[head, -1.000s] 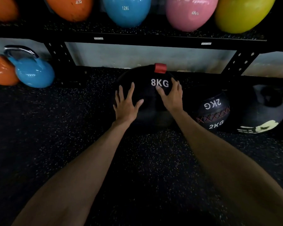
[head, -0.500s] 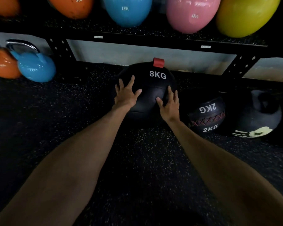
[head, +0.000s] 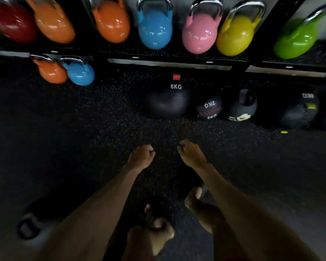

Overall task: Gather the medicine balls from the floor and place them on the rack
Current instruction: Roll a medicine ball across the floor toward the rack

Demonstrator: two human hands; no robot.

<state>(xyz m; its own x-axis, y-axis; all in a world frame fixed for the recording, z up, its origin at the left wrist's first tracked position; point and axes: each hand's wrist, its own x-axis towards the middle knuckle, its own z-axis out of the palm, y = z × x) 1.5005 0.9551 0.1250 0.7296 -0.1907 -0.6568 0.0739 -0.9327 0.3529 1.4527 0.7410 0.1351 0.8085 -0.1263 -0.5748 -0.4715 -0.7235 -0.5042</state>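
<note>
**Rubber floor (head: 79, 140) below the rack (head: 177, 60): balls not yet lifted**

Dark speckled matting; the shelf above was crowded with coloured kettlebells (head: 154, 29). The 8KG ball (head: 167, 99) lay on the floor under the shelf edge, the 2KG ball (head: 210, 109) just beside it on the right and a black kettlebell (head: 242, 108) beyond. Left hand (head: 141, 157) and right hand (head: 192, 155) hung well short, fingers curled in, holding nothing. Judged the big ball heavy, smooth-skinned, slightly yielding: cradle it low, a palm on each side. Shelf looked full; free space unclear.

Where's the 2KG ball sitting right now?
Head view, right of centre, below the kettlebell shelf: the 2KG ball sits between the 8KG ball on its left and a black kettlebell on its right.
</note>
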